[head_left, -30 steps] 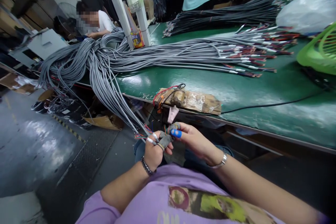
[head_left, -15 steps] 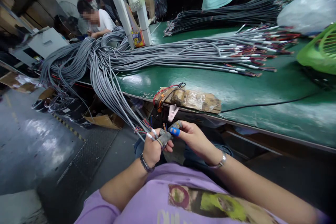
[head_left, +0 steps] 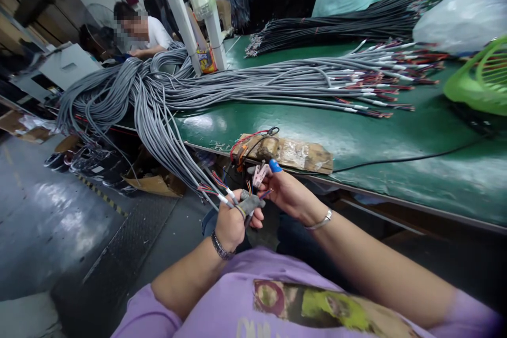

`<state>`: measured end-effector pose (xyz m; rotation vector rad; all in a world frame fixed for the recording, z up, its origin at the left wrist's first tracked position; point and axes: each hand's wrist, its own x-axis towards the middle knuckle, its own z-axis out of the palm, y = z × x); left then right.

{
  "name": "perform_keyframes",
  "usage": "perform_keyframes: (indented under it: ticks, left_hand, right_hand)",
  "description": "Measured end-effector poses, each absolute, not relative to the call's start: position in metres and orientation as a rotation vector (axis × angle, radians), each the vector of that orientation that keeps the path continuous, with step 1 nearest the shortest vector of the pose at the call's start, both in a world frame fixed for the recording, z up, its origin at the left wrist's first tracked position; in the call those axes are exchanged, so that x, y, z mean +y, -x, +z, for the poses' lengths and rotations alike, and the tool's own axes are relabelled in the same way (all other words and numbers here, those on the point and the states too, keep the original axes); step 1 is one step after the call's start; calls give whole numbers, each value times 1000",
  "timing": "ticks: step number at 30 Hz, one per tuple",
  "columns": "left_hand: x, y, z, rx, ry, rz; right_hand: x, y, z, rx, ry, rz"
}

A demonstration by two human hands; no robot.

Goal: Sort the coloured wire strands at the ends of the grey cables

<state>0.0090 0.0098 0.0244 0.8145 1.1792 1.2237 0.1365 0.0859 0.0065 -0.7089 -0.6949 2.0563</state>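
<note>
My left hand (head_left: 233,222) is closed round several grey cables (head_left: 190,169), its thumb and fingertip in grey covers. Stripped cable ends with coloured wires (head_left: 208,190) stick out above it, and more thin wires (head_left: 249,186) stand up beyond its thumb. My right hand (head_left: 287,190), with blue tape on the thumb, pinches a pale pink clip (head_left: 260,174) at the bench edge. Blue and red wires (head_left: 266,194) pass just below its fingers. Some of the right fingertips are hidden behind the clip.
A taped wooden block (head_left: 301,154) lies at the edge of the green bench (head_left: 396,142). Behind it lie a grey cable bundle (head_left: 245,82) and a black one (head_left: 336,26). A green basket (head_left: 475,79) and plastic bag (head_left: 463,13) stand right. A co-worker (head_left: 156,34) sits far left.
My right hand has moved up from beside my left fingertips to the pink clip and now grips it. My left hand stays on the cables, nearly in place.
</note>
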Motion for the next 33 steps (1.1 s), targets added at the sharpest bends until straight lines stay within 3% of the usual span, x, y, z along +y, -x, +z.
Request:
perform_keyframes:
  ticks: [33]
  left_hand:
    - [7, -9, 18, 1187, -799, 1303]
  right_hand:
    - [80, -131, 7, -633, 662, 2027]
